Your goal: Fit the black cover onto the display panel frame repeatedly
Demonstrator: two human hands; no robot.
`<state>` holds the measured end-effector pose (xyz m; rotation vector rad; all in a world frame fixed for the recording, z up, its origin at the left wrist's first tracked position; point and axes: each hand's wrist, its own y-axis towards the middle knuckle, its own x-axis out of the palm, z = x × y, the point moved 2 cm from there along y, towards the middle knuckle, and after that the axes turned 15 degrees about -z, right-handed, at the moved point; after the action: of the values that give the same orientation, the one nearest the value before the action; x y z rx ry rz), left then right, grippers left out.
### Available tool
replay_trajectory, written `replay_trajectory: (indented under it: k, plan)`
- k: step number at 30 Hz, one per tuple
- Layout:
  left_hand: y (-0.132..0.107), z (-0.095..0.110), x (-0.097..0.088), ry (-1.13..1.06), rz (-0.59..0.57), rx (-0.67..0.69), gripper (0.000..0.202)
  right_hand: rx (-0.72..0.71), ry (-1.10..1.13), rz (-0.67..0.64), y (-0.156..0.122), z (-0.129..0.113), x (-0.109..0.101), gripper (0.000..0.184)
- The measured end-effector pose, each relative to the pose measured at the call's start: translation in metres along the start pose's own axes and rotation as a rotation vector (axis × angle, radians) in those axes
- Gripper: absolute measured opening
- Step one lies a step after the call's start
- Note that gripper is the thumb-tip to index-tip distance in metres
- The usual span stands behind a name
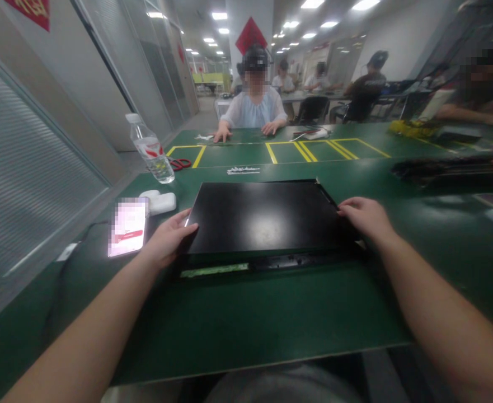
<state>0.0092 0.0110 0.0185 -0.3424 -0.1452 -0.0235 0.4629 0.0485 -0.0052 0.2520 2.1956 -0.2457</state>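
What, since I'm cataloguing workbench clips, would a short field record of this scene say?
Left hand: grips left edge of the black panel
Right hand: at its right edge; exact grip unclear
Beneath panel: dark frame-like part, partly hidden
Left of panel: lit phone, white rounded case, water bottle
Surface: green table
Opposite: a person in a light top

I can't make out the blurred, long black object [447,170] at right; the glossy black rectangular panel [263,215] at centre partly hides my left fingers [174,223].
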Motion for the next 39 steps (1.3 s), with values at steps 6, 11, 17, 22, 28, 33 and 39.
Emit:
replay_trajectory:
  k: [6, 11, 17, 22, 28, 33, 39]
  plan:
    - [0.0003, 0.0000, 0.0003, 0.018, -0.005, 0.002, 0.072, 0.002, -0.024, -0.011, 0.0014, 0.0016, 0.0001, 0.015]
    - [0.0003, -0.0001, 0.0011, 0.029, 0.021, -0.010, 0.068, 0.005, -0.008, -0.016, 0.0021, 0.0030, 0.0005, 0.015]
    - [0.0037, -0.0023, -0.0035, 0.019, 0.020, -0.006, 0.063, -0.019, 0.010, -0.003, 0.0037, 0.0050, 0.0002, 0.014]
    - [0.0041, -0.0026, -0.0035, 0.025, 0.035, 0.008, 0.062, -0.015, 0.052, -0.022, 0.0046, 0.0068, -0.0002, 0.017]
    - [0.0035, -0.0024, -0.0007, 0.036, 0.024, 0.016, 0.058, -0.027, 0.008, -0.018, 0.0044, 0.0060, 0.0000, 0.017]
    - [0.0024, -0.0029, -0.0014, 0.034, 0.035, 0.020, 0.058, -0.042, -0.035, -0.015, 0.0052, 0.0088, 0.0021, 0.023]
    - [0.0008, -0.0018, 0.0006, 0.041, 0.054, 0.017, 0.053, -0.046, -0.069, -0.014, 0.0034, 0.0081, 0.0032, 0.030]
